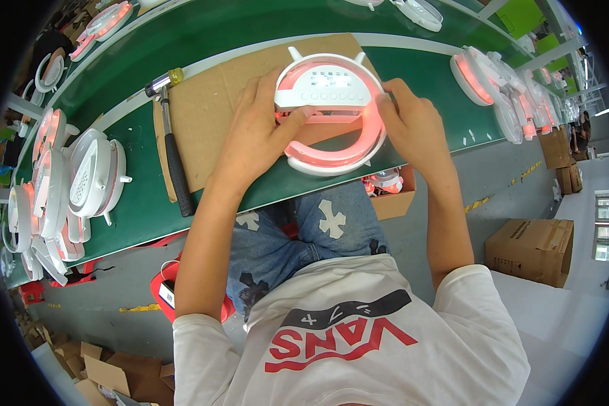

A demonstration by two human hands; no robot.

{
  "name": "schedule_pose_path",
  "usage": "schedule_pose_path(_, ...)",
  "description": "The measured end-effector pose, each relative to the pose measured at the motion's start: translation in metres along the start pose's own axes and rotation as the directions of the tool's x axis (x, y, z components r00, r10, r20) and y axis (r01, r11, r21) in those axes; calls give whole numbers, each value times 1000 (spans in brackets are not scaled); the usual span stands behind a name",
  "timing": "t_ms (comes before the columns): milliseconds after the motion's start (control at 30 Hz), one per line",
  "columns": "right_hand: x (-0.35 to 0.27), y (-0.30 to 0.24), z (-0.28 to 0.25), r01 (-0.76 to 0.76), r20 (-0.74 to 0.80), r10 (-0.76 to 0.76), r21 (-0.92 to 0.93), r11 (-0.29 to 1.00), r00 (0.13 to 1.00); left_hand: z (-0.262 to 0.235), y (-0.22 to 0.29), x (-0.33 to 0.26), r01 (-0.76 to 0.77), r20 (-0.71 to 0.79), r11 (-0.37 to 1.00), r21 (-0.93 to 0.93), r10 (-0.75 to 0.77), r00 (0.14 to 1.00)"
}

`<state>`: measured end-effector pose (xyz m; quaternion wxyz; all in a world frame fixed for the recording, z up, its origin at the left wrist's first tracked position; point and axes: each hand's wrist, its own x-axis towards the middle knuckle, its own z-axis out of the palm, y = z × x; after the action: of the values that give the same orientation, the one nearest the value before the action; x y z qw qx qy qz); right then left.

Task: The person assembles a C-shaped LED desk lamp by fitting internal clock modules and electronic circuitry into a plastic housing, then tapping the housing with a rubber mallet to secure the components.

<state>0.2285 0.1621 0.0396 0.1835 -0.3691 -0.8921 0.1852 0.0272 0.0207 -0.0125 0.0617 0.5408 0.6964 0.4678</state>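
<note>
Both hands are gripping a round white-and-pink plastic device with two short white prongs and a half-round button panel (328,98), near the middle of the near edge of the long green work surface (139,203). The left hand (254,128) is holding its left side, the fingers lying close together and the thumb reaching across below the panel. The right hand (416,125) is clasping the right rim between thumb and bent fingers; whether those fingertips are pressed together cannot be told. A flat brown cardboard sheet (206,111) is lying beneath; whether the device is touching it is unclear. Along the sheet's left side, a black-handled hammer with a yellow-tipped head (174,159) is pointing its grip toward the near edge. Similar white-and-pink devices (91,176) are crowding the surface's left end, and a pile of white-and-pink ring-shaped units (471,78) is occupying the right end.
</note>
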Motion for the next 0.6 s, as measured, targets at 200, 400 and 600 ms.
schedule_pose_path(200,15,13,26,166,-193,-81,485,859,978,-7,7,5,40,108,987,-157,-23,994)
schedule_pose_path(400,10,8,20,-57,-19,82,559,827,996,2,15,9,13,-40,1000,-1,-13,999)
schedule_pose_path(600,13,4,16,-40,-22,58,490,871,998,6,12,10,104,-65,990,-98,-111,992)
